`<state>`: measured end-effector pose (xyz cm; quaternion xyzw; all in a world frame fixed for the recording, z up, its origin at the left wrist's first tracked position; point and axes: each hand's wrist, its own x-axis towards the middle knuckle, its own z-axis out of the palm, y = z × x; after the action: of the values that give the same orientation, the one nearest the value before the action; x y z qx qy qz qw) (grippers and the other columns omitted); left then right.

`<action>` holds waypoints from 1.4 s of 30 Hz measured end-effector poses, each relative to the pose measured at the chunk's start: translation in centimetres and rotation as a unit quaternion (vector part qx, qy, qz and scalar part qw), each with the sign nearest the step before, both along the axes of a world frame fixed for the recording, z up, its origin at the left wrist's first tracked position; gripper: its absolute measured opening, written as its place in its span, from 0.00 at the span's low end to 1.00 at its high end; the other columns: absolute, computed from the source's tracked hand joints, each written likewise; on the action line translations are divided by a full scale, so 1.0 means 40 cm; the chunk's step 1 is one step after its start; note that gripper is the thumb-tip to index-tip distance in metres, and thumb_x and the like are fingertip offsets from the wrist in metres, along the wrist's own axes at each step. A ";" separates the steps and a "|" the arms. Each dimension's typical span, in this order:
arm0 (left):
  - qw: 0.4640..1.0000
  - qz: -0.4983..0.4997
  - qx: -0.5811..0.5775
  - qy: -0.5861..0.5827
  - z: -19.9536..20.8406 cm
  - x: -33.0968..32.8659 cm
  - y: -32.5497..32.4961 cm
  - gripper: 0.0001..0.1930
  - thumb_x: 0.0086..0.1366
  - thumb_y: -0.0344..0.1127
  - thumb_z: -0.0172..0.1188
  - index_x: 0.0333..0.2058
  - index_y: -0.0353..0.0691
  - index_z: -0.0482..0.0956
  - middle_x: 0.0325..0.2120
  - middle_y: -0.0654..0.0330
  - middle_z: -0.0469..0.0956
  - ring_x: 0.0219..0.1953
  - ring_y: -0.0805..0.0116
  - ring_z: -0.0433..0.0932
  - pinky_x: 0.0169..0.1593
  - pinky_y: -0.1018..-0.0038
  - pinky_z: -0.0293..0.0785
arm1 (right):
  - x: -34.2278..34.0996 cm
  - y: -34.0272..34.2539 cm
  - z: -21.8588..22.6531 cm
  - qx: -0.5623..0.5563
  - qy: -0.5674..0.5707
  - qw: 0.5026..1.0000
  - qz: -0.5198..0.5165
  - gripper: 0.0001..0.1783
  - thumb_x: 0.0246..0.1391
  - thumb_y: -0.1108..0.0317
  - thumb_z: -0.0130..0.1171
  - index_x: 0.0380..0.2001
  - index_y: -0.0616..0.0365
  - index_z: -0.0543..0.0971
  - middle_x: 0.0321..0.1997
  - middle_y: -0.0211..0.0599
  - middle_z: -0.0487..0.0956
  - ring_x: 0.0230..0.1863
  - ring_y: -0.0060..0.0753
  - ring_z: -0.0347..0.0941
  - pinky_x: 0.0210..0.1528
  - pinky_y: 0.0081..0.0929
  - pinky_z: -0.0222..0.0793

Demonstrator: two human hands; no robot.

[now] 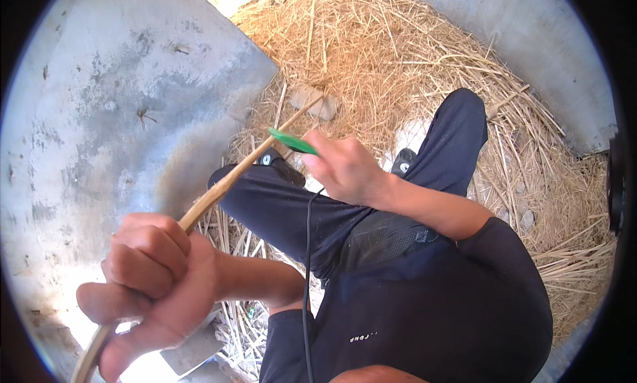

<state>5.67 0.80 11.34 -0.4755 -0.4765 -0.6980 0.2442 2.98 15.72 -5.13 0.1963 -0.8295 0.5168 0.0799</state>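
My left hand (156, 270) is closed in a fist around the thick end of a long, pale wooden stick (229, 178). The stick slants up and away to the right, narrowing to a thin tip over the straw. Closer to that tip, my right hand (348, 167) grips a slim green tool (292, 142). Its far end lies against or just over the stick; I cannot tell which. The fingers cover the rest of the tool, so its exact kind does not show.
I sit with bent legs in dark trousers (285, 204). Dry straw (371, 58) and a grey stone (312, 101) lie ahead. A grey, stained slab (133, 104) stands at left, a pale wall (531, 44) at far right. A black cord (308, 263) hangs down my front.
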 end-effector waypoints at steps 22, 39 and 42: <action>0.996 -0.089 0.001 -0.027 0.009 -0.029 -0.001 0.32 0.55 0.72 0.40 0.14 0.50 0.48 0.07 0.72 0.43 0.11 0.81 0.38 0.17 0.78 0.34 | 0.003 0.043 -0.022 -0.108 0.026 0.993 -0.038 0.16 0.61 0.62 0.39 0.33 0.68 0.68 0.14 0.42 0.67 0.10 0.35 0.63 0.17 0.34 0.59; 0.877 0.469 0.105 -0.016 0.013 -0.026 0.117 0.30 0.61 0.68 0.32 0.15 0.49 0.46 0.10 0.69 0.41 0.14 0.78 0.38 0.19 0.78 0.34 | -0.069 0.018 -0.150 -0.003 -0.054 0.998 -0.024 0.13 0.60 0.67 0.39 0.32 0.68 0.68 0.14 0.41 0.71 0.13 0.29 0.67 0.09 0.29 0.58; 0.881 0.457 0.115 -0.027 0.008 -0.032 0.134 0.29 0.62 0.67 0.31 0.15 0.49 0.46 0.10 0.69 0.41 0.14 0.78 0.38 0.19 0.79 0.35 | -0.153 0.054 -0.403 0.119 -0.233 0.965 -0.026 0.15 0.60 0.65 0.37 0.32 0.67 0.68 0.14 0.41 0.69 0.12 0.31 0.65 0.11 0.31 0.58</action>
<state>4.39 6.15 11.67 -0.1544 -0.5638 -0.5710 0.5765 -3.15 17.88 -21.25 0.0569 -0.8854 0.4437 -0.1262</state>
